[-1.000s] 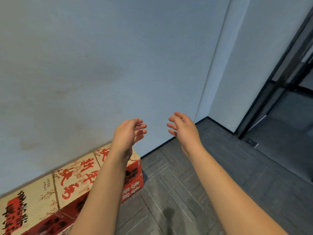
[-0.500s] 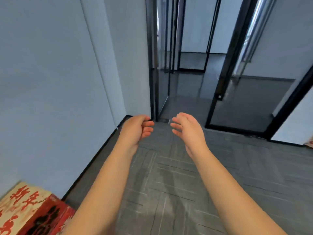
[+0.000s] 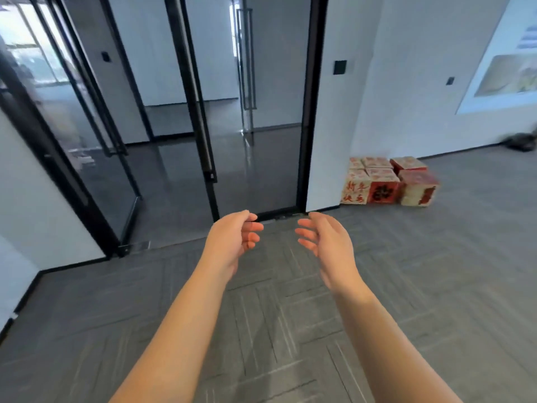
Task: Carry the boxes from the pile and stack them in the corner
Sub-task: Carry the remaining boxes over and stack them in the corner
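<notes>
Red "新年快乐" on box (image 3: 356, 191)

Floor (image 3: 436, 271): we see grey carpet tiles in alternating directions.
Boxes: red-and-cream boxes (image 3: 386, 183) sit clustered on it against the white wall (image 3: 377, 97).
Far right: we make out a blurred dark shape (image 3: 520, 141).

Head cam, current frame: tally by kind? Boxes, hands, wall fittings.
Red-and-cream boxes: 6 (counted by visible tops; any hidden ones not counted)
Hands: 2, left hand and right hand, both empty
Black wall panels: 3
Wall poster: 1
Total: 12
</notes>
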Tool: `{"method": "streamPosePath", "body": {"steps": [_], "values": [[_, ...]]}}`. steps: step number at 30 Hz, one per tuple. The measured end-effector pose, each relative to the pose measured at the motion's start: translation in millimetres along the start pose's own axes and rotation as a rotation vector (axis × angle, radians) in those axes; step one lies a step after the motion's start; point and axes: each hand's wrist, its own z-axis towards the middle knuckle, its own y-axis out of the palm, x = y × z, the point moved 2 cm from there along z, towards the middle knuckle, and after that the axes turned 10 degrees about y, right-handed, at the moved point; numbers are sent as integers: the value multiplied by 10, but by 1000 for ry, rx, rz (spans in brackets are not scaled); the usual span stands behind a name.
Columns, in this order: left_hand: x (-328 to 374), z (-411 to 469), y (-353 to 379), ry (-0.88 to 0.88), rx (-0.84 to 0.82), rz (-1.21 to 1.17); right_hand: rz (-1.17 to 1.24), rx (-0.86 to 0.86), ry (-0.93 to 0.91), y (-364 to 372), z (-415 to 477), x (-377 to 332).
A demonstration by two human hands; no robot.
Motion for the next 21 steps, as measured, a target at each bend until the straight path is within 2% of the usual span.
{"method": "streamPosePath", "body": {"steps": [8,15,21], "values": [[-408,995,1643,-62,-249,-29,85,268,-33,-1250,1129,-516],[-674,2621,2583,-90,-323,-58,25,371,-61,-1570,2575,-1063],[-752,3633,3694,-111,-504,-38,57,504,-88,-1957,3529,-1591]]}}
